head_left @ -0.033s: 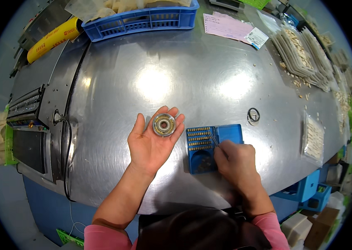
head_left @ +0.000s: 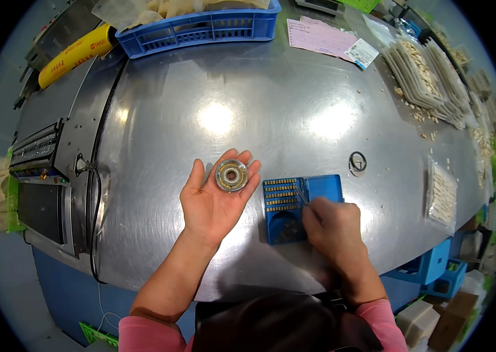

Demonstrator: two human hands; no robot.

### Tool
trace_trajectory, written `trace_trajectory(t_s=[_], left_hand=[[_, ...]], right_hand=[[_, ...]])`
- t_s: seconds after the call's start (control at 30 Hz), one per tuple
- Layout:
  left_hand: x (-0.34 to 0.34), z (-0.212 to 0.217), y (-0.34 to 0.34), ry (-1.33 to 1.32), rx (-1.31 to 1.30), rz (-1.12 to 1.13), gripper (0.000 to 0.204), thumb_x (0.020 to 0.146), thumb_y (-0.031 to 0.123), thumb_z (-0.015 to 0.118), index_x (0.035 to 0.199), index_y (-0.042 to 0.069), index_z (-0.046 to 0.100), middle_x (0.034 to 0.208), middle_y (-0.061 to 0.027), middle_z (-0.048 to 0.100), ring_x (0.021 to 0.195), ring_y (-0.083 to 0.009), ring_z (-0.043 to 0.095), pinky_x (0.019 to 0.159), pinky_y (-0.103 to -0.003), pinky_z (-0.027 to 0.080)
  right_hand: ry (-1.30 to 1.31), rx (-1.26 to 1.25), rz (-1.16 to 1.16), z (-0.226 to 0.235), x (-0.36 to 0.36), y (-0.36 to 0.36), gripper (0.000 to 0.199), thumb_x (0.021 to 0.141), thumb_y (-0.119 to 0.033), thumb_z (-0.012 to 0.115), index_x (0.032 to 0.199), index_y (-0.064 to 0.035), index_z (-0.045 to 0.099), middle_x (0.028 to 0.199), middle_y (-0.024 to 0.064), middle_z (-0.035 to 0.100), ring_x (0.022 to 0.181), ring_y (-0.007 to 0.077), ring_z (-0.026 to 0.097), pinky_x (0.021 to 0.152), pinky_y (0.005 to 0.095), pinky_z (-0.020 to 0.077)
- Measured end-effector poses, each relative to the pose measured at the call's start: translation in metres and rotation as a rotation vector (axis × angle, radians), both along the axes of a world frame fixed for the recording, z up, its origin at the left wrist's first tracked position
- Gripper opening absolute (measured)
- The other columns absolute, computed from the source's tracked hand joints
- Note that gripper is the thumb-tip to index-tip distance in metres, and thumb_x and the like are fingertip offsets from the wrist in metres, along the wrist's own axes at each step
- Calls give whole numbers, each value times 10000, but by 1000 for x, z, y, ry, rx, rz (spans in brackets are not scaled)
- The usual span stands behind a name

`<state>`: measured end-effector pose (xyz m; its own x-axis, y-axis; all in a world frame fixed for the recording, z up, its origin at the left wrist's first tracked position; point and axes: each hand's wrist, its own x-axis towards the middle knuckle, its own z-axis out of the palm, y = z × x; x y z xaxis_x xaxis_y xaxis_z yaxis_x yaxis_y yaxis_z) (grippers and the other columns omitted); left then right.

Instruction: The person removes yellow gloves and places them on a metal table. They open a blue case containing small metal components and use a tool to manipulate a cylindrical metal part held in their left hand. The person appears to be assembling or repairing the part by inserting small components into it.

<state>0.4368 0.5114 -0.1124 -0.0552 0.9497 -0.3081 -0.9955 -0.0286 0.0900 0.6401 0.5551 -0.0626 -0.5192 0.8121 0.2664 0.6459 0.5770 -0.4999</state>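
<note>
Palm up, my left hand (head_left: 212, 202) supports a round metal wheel (head_left: 224, 183) with a hole in its centre and a yellowish ring inside its rim. The wheel rests on the outstretched fingers. My right hand (head_left: 334, 226) is closed round metal tweezers (head_left: 302, 196), whose tips point into a blue plastic box (head_left: 269, 226) with its lid open to the right. Rows of small brass-coloured blocks (head_left: 280, 195) fill the box's upper left part. A round hollow below them holds some dark little pieces (head_left: 289, 234). Whether the tweezer tips touch a block I cannot tell.
Right of the box, a black ring (head_left: 357, 161) lies on the steel table (head_left: 160, 123). A blue crate (head_left: 201, 34) and pink papers (head_left: 318, 38) are at the back. Stacked trays (head_left: 415, 76) and a clear bag of pale pieces (head_left: 441, 199) stand right; a machine (head_left: 39, 152) is left.
</note>
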Motion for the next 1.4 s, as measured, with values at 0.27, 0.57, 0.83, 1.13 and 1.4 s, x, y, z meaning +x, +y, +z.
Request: trace_trajectory(t_s=[0.27, 0.57, 0.83, 1.13, 1.4], left_hand=[[0, -1, 0, -2, 3, 2, 578, 993, 468, 329, 1276, -21, 451, 1335, -225, 431, 1295, -393, 384, 1083, -487, 353], [0, 0, 0, 17, 1, 2, 574, 1000, 463, 304, 1275, -20, 449, 1335, -226, 427, 1293, -392, 387, 1080, -484, 360], [1, 0, 0, 14, -5, 2, 572, 1000, 462, 304, 1270, -21, 450, 1332, -226, 428, 1288, -391, 392, 1077, -483, 365], [0, -1, 0, 10, 3, 5, 576, 997, 464, 317, 1271, -25, 449, 1333, -229, 426, 1291, -393, 388, 1080, -486, 361], [0, 0, 0, 12, 1, 0, 579, 998, 466, 312, 1274, -24, 449, 1336, -226, 427, 1291, -389, 389, 1081, -482, 358]], right_hand=[[2, -17, -7, 2, 1, -1, 221, 750, -27, 630, 569, -50, 507, 481, 121, 526, 409, 295, 546, 414, 369, 446], [1, -25, 1, 1, 1, 0, 217, 750, -30, 632, 574, -51, 508, 483, 122, 527, 420, 297, 552, 415, 370, 446], [0, -15, -2, -1, 0, 0, 218, 755, -43, 636, 577, -50, 510, 486, 125, 533, 420, 303, 555, 416, 375, 449], [-8, -27, -10, -1, -1, 1, 219, 757, -44, 633, 574, -50, 515, 488, 128, 539, 421, 303, 559, 420, 377, 454], [9, -16, 0, -2, -1, 1, 209, 761, -41, 628, 579, -51, 526, 499, 130, 541, 428, 308, 558, 420, 379, 449]])
